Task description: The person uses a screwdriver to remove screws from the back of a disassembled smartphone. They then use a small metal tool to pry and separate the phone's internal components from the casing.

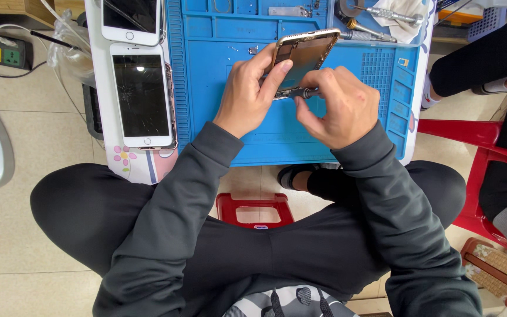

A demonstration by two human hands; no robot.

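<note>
**Ana:** Head view showed the left hand [246, 94] propping an opened phone housing [303, 56] on its lower edge, tilted, above the blue mat [236, 135] near the top centre of the frame. What worried you?

**Ben:** The screwdriver [303, 93] in the right hand [338, 105] could have slipped off a screw and gouged the inside, I judged, since the housing stood on one edge with only a light prop

**Ana:** And the fingers?

**Ben:** Left fingers [277, 73] were narrowly closed around the housing's side; right fingers [312, 79] were pinched tight on the driver's handle, its tip at the housing's lower end. Two white phones [142, 94] lay at the desk's [139, 167] upper left, well apart
</note>
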